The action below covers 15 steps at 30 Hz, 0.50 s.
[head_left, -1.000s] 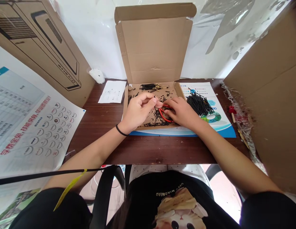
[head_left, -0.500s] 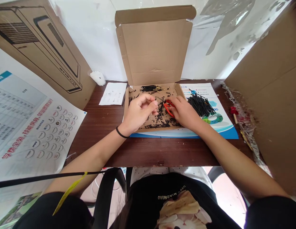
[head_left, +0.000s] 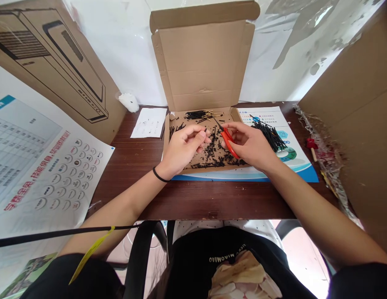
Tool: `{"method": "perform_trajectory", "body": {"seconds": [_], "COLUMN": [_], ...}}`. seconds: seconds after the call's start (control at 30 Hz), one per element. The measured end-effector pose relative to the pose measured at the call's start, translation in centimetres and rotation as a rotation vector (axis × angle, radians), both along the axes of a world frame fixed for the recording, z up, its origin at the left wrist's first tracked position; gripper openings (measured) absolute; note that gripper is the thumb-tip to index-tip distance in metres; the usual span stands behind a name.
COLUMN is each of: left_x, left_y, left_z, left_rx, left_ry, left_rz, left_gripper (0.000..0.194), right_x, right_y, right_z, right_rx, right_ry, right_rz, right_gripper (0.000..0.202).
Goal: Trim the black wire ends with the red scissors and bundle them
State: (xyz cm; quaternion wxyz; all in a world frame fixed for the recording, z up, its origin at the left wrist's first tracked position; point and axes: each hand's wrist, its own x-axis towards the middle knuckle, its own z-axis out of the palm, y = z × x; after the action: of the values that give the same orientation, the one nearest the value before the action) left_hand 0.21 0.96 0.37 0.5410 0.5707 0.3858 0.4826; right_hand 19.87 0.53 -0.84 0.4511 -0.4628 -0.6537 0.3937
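My left hand [head_left: 186, 146] is closed in a pinch over the left half of an open cardboard box [head_left: 198, 169]. A short dark tip, seemingly of a thin black strand [head_left: 205, 130], shows at its fingertips; the rest is hidden. In my right hand [head_left: 247, 143] is a pair of red-handled scissors [head_left: 228, 142], dark blades pointing up and left, near but apart from the left fingertips. Short black scraps [head_left: 212, 153] litter the box floor between the hands. Behind them lies a bundle of black strands with gold-coloured ends [head_left: 201, 115].
A pile of thin black strands [head_left: 272, 137] lies on a printed sheet [head_left: 301, 168] right of the box. A small white paper [head_left: 149, 123] with dark bits is at left. The box lid [head_left: 204, 62] stands up behind. Cardboard panels [head_left: 346, 108] flank the dark table [head_left: 212, 199].
My right hand has turned and moved slightly right, bringing the scissors up so their blades show. The left hand has barely moved and stays pinched.
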Motion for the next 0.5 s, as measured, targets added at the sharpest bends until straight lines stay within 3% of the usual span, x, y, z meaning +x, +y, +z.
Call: {"method": "perform_trajectory", "body": {"seconds": [0.3,0.5], "left_x": [0.07,0.01], "left_y": [-0.18,-0.23], "left_z": [0.43,0.54], "left_rx": [-0.116,-0.117], "left_ry": [-0.040,-0.034], "left_rz": [-0.057,-0.068], "left_gripper": [0.013,0.014], "right_x": [-0.36,-0.50], "right_y": [-0.13,-0.43], "right_z": [-0.10,-0.03], "right_rx": [-0.083,-0.044], "right_ry": [0.025,-0.035], "right_rz": [-0.012,-0.023], "right_gripper": [0.052,0.052]}}
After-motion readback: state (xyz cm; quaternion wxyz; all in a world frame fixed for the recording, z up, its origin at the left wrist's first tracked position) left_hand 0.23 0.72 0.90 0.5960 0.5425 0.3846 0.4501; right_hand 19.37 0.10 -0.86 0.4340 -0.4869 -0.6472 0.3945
